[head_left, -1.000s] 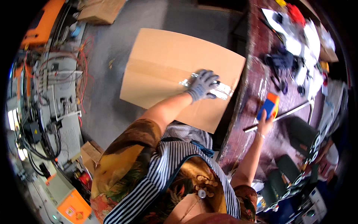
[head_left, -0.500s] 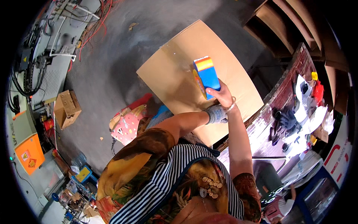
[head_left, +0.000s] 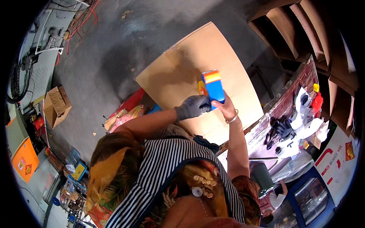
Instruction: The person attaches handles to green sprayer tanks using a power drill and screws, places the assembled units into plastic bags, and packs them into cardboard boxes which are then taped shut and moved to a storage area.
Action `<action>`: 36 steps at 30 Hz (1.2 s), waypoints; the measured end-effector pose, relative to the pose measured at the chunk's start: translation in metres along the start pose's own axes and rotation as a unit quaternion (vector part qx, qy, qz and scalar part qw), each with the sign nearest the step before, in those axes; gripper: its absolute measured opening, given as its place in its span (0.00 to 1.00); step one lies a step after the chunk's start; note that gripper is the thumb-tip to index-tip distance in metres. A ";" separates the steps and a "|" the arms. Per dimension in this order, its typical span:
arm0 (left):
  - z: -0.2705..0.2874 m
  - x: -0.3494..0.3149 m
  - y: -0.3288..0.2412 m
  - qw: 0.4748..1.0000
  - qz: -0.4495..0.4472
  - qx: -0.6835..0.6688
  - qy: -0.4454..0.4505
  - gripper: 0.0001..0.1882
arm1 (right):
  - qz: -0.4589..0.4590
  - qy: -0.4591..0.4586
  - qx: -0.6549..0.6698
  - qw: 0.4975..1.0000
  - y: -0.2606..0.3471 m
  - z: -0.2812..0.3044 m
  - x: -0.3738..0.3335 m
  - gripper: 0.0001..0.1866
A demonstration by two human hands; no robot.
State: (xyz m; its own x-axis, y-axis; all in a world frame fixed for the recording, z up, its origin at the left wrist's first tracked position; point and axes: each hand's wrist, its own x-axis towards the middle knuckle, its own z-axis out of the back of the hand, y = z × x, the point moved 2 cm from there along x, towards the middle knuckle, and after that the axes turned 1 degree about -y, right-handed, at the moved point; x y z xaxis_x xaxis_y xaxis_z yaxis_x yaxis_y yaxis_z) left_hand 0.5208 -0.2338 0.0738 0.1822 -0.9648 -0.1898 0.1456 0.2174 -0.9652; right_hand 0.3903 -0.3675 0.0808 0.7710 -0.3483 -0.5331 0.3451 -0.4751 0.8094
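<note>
My bare right hand [head_left: 226, 108] is closed round the lower part of a blue box-shaped thing [head_left: 215, 90] with an orange and yellow band at its far end. A yellow and orange piece [head_left: 201, 87] shows along its left side; its exact kind I cannot make out. In a grey knit glove, my left hand [head_left: 193, 107] is closed against the near left side of that thing, its fingertips partly hidden. Both hands are above a large brown cardboard surface [head_left: 171, 72].
To the right, a worn table [head_left: 262, 127] bears dark gloves [head_left: 281, 129], white bags and a red item. Cardboard pieces [head_left: 283, 26] stand at the far right. A small carton [head_left: 57, 106] sits on the floor at left, near machinery [head_left: 34, 76]. Another person [head_left: 273, 199] is at lower right.
My left hand has moved from beneath my right wrist, left and away from me, to the blue thing's side. My right hand has brought that thing slightly nearer and more upright in view.
</note>
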 end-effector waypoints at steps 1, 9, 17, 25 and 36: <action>0.001 0.007 -0.004 1.000 0.010 -0.008 -0.011 0.13 | 0.011 -0.023 -0.004 1.000 0.006 -0.002 0.000 0.41; 0.087 0.020 0.029 0.972 -0.041 0.156 -0.168 0.17 | -0.027 -0.041 -0.055 0.997 0.028 -0.018 0.007 0.31; 0.156 0.065 0.065 0.885 0.099 0.370 -0.265 0.35 | -0.009 0.036 -0.165 0.986 0.051 -0.038 0.032 0.28; 0.166 0.060 0.036 0.882 -0.027 0.303 -0.359 0.32 | -0.047 0.083 -0.141 0.985 0.034 -0.023 0.049 0.30; 0.129 0.061 0.018 0.923 0.219 -0.312 0.040 0.17 | -0.061 0.075 -0.169 0.981 0.035 -0.027 0.039 0.34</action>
State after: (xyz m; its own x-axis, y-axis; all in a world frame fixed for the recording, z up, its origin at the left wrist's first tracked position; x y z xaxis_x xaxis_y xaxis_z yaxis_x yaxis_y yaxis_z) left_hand 0.6597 -0.2697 0.0677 0.0136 -0.8174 -0.5759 -0.5184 0.4868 -0.7031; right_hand 0.4470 -0.3765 0.0952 0.7746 -0.1710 -0.6089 0.5772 -0.2025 0.7911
